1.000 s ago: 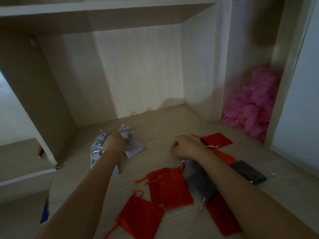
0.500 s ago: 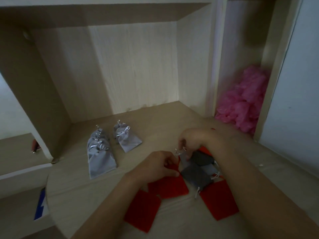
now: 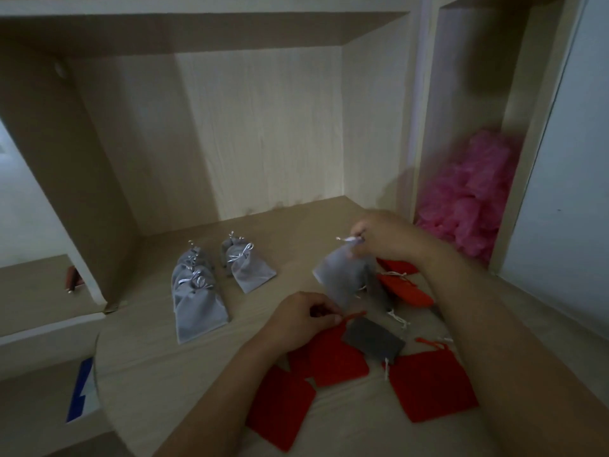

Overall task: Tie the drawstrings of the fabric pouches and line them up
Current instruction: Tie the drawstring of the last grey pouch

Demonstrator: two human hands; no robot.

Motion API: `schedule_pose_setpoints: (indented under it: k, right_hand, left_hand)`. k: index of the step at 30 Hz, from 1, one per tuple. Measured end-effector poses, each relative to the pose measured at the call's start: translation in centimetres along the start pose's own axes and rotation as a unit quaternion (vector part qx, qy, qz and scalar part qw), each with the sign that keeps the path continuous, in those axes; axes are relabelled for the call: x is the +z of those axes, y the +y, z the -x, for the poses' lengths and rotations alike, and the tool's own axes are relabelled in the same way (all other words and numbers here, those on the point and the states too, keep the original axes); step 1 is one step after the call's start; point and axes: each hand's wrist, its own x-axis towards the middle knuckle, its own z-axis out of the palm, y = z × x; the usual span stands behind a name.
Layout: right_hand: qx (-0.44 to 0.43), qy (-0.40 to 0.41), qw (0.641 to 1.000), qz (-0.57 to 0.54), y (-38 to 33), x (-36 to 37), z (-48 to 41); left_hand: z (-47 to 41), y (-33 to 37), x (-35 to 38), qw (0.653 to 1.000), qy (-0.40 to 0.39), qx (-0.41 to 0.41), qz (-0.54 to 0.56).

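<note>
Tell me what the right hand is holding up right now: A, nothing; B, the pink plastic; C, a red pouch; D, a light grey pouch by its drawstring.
D: the right hand pinches the white drawstring of a light grey pouch lifted off the table; the left hand pinches a red cord.

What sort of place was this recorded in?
Probably a home desk nook built into pale wood shelving: a wood-grain desktop, a wooden shelf overhead, and a side cubby stuffed with pink crinkled plastic.
</note>
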Motion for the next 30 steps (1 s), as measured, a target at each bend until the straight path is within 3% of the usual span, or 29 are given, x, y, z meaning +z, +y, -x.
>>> schedule_pose_setpoints:
  k: [3,6,8,11,14,17,19,24,27,30]
  right_hand:
    - [-0.034,0.1,0.992,-0.069,-0.3,-0.9,0.4]
    - [-0.06,0.165,0.971,-0.163,-1.0,-1.2,0.7]
    - [-0.073,0.131,0.969,-0.197,-1.5,-1.3,0.8]
    - [-0.068,0.008,0.973,-0.222,-1.9,-0.5,0.7]
    - [-0.048,-0.046,0.97,-0.233,-2.7,0.8,0.5]
    - [-0.089,-0.028,0.98,-0.176,-4.1,1.9,0.2]
    - [-0.117,-0.002,0.982,-0.15,-5.1,2.4,0.3]
    - [-0.163,0.033,0.983,-0.077,-6.4,3.9,0.2]
    - [-0.148,0.04,0.982,-0.112,-6.0,4.0,0.1]
    - [-0.123,0.04,0.982,-0.14,-5.4,3.3,0.1]
  left_hand:
    - [0.0,-0.4,-0.2,0.999,-0.009,0.004,0.031]
    - [-0.3,-0.2,-0.5,0.993,0.064,-0.03,0.099]
    - [-0.4,0.5,-0.9,0.964,0.158,-0.081,0.196]
    - [-0.1,1.3,-2.1,0.907,0.269,-0.088,0.312]
    - [0.7,2.0,-2.9,0.915,0.226,-0.062,0.329]
    - [1.0,1.7,-2.8,0.936,0.144,-0.077,0.312]
    - [0.5,0.7,-2.7,0.933,0.121,-0.099,0.325]
    - [0.1,0.1,-3.0,0.881,0.154,-0.109,0.433]
    - [-0.1,0.0,-3.1,0.845,0.184,-0.09,0.494]
    - [-0.4,-0.7,-3.5,0.786,0.203,-0.119,0.571]
